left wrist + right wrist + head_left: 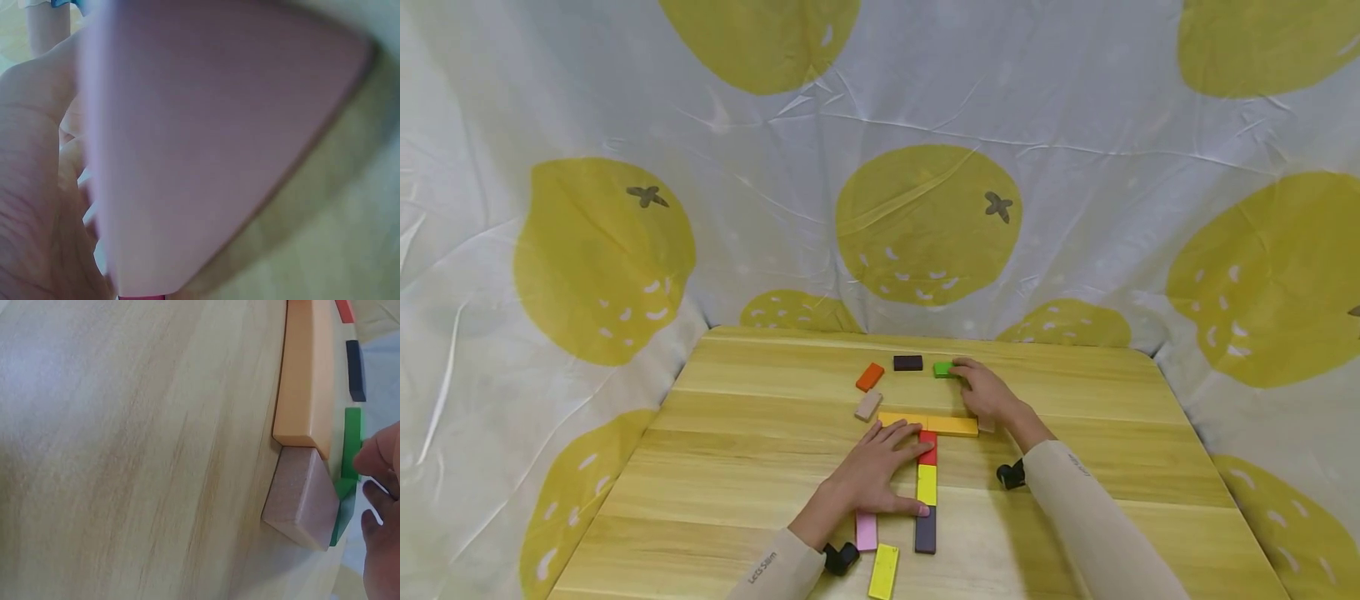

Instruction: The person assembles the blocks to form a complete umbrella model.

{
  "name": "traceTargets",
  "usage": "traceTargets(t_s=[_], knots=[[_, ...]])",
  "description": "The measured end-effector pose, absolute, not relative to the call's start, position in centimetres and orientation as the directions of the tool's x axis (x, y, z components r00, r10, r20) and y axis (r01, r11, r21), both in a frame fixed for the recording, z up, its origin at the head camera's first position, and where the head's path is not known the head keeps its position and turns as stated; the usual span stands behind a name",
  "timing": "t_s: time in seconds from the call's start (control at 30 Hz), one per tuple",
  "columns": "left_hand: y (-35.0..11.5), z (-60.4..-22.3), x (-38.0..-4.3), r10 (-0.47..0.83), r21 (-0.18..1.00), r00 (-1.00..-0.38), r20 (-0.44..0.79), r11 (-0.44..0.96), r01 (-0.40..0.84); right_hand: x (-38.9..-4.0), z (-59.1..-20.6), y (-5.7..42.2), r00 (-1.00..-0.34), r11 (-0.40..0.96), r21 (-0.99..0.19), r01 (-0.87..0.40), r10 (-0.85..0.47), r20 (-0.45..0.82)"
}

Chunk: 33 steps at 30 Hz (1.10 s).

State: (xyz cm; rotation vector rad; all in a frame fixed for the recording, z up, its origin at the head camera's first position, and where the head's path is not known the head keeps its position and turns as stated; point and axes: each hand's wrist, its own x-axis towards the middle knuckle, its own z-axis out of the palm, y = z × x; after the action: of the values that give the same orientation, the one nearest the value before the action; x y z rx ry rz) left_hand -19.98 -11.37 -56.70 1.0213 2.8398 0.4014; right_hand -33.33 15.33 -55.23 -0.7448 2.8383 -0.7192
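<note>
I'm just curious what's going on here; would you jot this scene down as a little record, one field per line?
Setting: wooden table, lemon-print cloth behind
Left hand: spread, index finger over the red block, thumb at the dark grey block
Right hand: fingertips at the green block; grip unclear
Row: two amber blocks end to end, pale block at the right end
Column toward person: red, yellow block, dark grey
Beyond row: orange block, black block, green block
Left of row: beige block
Near left hand: pink block, another yellow block
</note>
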Motion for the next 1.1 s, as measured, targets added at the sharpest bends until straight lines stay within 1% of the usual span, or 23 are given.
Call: traceTargets(t_s=[0.2,0.47,0.83,1.1], knots=[[-11.39,-56.67,-20.03,0.636,0.271,-0.772,-0.003,0.744,0.611,-33.36,-55.0,15.33,-0.866,0.759,-0.491,-0.428,-0.5,-0.018],[-11.43,-56.71,-19.95,0.635,0.271,-0.773,0.003,0.743,0.612,-33.47,-54.76,15.32,-0.861,0.763,-0.468,-0.446,-0.509,-0.01],[-11.25,-56.64,-19.87,0.641,0.269,-0.768,0.006,0.739,0.618,-33.31,-54.65,15.64,-0.861,0.749,-0.504,-0.431,-0.508,-0.019],[-11.28,-56.47,-19.81,0.636,0.27,-0.771,0.003,0.742,0.613,-33.32,-54.71,15.64,-0.865,0.767,-0.465,-0.442,-0.502,-0.006]])
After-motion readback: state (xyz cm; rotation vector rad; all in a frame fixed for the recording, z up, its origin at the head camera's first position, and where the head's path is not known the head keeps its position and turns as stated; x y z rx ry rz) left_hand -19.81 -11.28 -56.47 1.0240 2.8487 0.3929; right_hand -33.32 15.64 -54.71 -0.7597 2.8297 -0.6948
